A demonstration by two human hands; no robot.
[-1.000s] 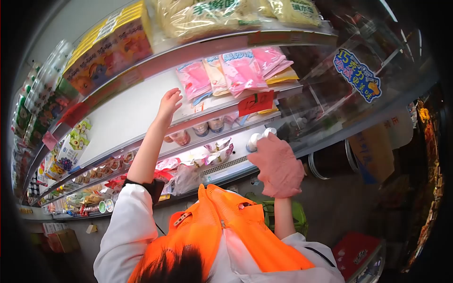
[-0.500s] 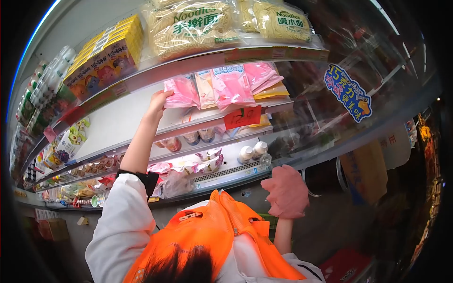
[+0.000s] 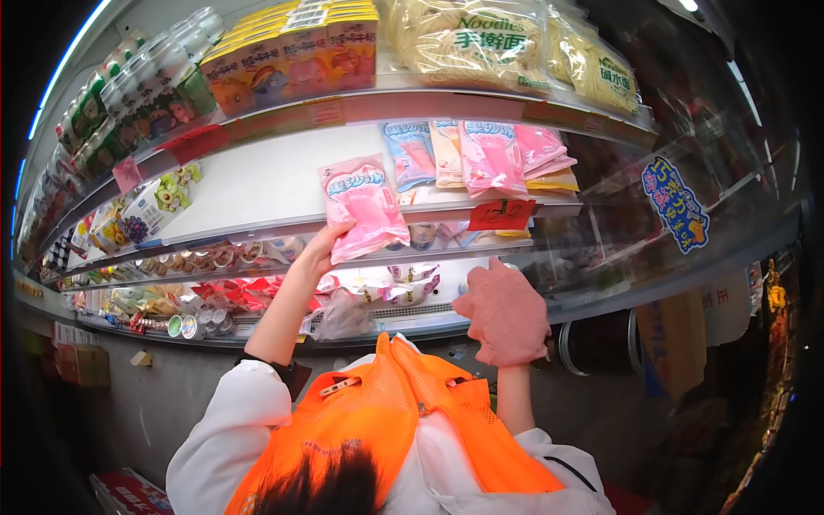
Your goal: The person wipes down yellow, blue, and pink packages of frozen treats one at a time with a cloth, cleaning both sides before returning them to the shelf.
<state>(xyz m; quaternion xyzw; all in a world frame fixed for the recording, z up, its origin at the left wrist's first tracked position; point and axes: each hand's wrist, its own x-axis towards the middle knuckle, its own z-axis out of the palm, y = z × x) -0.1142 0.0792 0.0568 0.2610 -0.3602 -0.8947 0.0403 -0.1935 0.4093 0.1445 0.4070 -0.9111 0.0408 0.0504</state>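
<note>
In my left hand is a pink slush ice packet, pinched by its lower left edge and held in front of the middle shelf. Just behind it on that shelf stand a blue packet, an orange-and-white packet and another pink packet. A bunched pink cloth covers my right hand, whose fingers are hidden under it. That hand hovers low at the right, before the bottom shelf.
Above are noodle bags, yellow boxes and bottles. A red price tag hangs on the middle shelf's edge. A glass door with a blue sticker stands at the right. Below lie a clear plastic bag and several small packs.
My left hand has drawn the pink packet out from the row, towards me, uncovering the blue packet. The view has shifted left. My right hand stays low with the cloth.
</note>
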